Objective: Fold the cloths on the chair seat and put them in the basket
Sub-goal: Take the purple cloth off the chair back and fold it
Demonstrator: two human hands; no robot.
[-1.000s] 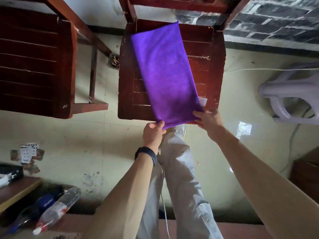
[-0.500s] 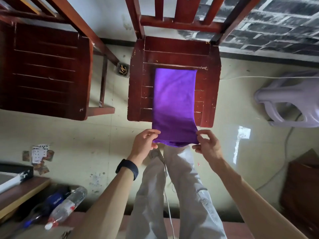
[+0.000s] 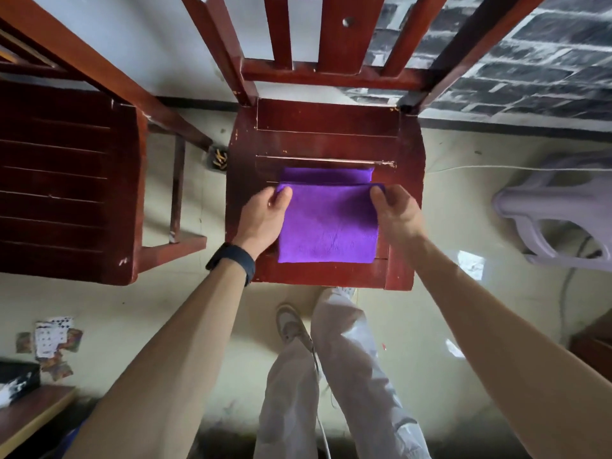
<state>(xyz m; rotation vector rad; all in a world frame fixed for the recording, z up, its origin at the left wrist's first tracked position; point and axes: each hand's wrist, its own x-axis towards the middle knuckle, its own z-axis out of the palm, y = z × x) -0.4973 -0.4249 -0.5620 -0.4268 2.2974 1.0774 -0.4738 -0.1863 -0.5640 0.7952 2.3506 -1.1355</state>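
Note:
A purple cloth (image 3: 328, 223) lies folded over on the dark red wooden chair seat (image 3: 328, 124), its top layer ending a little short of the far edge of the layer below. My left hand (image 3: 265, 217) pinches the far left corner of the top layer. My right hand (image 3: 394, 213) pinches the far right corner. Both hands rest low over the seat. No basket is in view.
A second wooden chair (image 3: 66, 180) stands to the left. A pale plastic stool (image 3: 556, 220) lies on the floor at the right. Playing cards (image 3: 53, 339) lie on the floor at lower left, beside a low table edge (image 3: 29, 415). My legs (image 3: 331, 376) stand before the chair.
The cloth was lying long across the seat with its near end in my hands. Both hands have carried that end forward over the cloth, halving its length. The view has come closer to the chair.

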